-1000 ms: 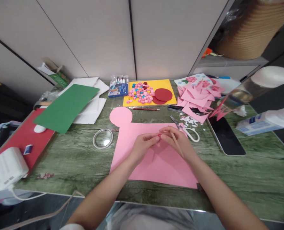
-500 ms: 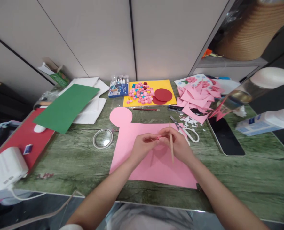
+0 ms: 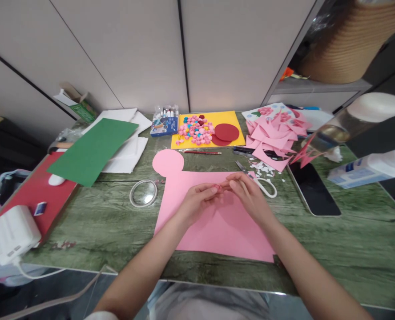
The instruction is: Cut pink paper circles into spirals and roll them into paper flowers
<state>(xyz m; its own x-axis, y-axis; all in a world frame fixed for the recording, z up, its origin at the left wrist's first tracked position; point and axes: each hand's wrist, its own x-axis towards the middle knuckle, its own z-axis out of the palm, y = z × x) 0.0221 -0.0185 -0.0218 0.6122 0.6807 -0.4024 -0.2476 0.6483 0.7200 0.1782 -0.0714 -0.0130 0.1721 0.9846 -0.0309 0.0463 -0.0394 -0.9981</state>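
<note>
Over a pink paper sheet [image 3: 217, 231] both hands work close together. Between thumb and fingertips, my left hand [image 3: 197, 202] pinches a small curled piece of pink paper [image 3: 218, 187]. My right hand [image 3: 247, 193] is closed on a thin wooden stick [image 3: 246, 190], mostly covered by the fingers. Its fingertips are close to the paper curl; whether they touch it I cannot tell. At the sheet's upper left corner lies a pink paper circle [image 3: 168, 162]. White-handled scissors [image 3: 267, 187] rest beyond my right hand, partly hidden by it.
A tape roll [image 3: 143, 194] lies left of the sheet. Behind are small rolled paper pieces [image 3: 195, 130] and dark red circles [image 3: 227, 132] on yellow card [image 3: 235, 118]. Pink scraps [image 3: 271, 138], a phone [image 3: 314, 189] and a white bottle [image 3: 371, 168] stand right; green card [image 3: 94, 149] lies left.
My right hand has turned, and the wooden stick has swung from upright to lying mostly behind its fingers. My left hand keeps its pinch on the paper curl, which now shows more.
</note>
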